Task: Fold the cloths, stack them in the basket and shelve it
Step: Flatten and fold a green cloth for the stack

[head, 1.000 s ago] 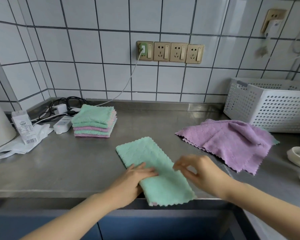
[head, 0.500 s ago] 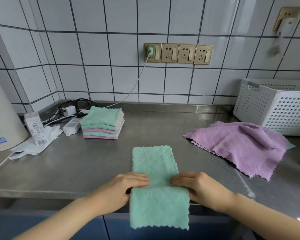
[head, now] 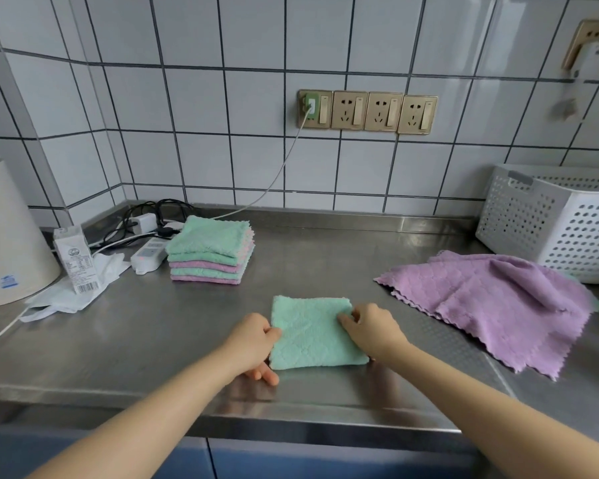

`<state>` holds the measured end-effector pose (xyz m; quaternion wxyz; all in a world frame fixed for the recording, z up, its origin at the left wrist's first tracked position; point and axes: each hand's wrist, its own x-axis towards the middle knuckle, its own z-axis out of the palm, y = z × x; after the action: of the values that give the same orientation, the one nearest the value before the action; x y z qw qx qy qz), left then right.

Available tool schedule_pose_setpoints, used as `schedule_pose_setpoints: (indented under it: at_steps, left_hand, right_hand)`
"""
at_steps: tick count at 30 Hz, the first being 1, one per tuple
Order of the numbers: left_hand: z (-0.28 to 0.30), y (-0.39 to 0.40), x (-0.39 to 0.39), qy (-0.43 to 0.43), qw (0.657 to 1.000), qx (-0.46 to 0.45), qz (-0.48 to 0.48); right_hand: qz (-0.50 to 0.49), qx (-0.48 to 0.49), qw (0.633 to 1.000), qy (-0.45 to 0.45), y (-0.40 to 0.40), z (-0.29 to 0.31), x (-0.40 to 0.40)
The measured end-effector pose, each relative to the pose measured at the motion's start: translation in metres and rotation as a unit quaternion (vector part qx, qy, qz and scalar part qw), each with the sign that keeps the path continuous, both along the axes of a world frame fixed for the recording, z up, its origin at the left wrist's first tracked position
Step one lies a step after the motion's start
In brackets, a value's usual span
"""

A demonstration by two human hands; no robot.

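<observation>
Hands first: our left hand [head: 253,337] and right hand [head: 370,328] each pinch a side of the folded green cloth [head: 313,333] on the table [head: 153,340], with the basket [head: 561,223] far right of it.

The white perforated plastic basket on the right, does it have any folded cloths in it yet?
Cannot tell: the white perforated plastic basket shows only its outer walls, its inside hidden from this view.
</observation>
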<state>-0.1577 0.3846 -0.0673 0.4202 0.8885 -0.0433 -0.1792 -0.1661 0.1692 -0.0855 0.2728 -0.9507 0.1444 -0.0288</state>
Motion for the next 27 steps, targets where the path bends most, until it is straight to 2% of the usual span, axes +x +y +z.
schedule_pose_setpoints:
  at_steps: [3,8,12,13,15,17,18,22,27]
  left_hand:
    - [-0.004,-0.005,0.003,-0.015,1.000,0.020,-0.005]
    - [-0.003,-0.007,0.000,-0.037,0.998,0.045,0.003]
    - [-0.005,-0.008,-0.001,-0.118,0.988,0.101,0.008]
    - [-0.007,-0.007,-0.002,-0.166,0.974,0.151,0.005]
    - [-0.012,-0.005,-0.004,-0.291,0.921,0.258,-0.015]
    - [-0.016,-0.004,-0.005,-0.383,0.877,0.280,-0.072]
    - [-0.016,-0.003,-0.005,-0.390,0.871,0.280,-0.106]
    - [-0.020,0.007,-0.001,-0.316,0.870,0.329,-0.187]
    - [-0.024,0.012,-0.006,-0.183,0.941,0.241,-0.150]
  right_hand:
    - [-0.020,-0.039,0.999,0.010,0.005,-0.003,0.000]
    - [-0.027,-0.042,0.999,0.012,0.006,-0.002,-0.002]
    - [-0.032,-0.016,0.999,0.004,0.008,0.004,-0.008]
    - [-0.028,-0.016,0.999,-0.004,0.009,0.006,-0.009]
    - [-0.006,-0.065,0.998,-0.023,0.010,0.010,-0.015]
    - [0.034,-0.150,0.987,-0.054,0.011,0.011,-0.022]
    - [0.057,-0.185,0.979,-0.067,0.011,0.010,-0.024]
    - [0.105,-0.241,0.963,-0.054,0.006,0.002,-0.028]
    - [0.107,-0.280,0.954,-0.019,-0.004,-0.005,-0.036]
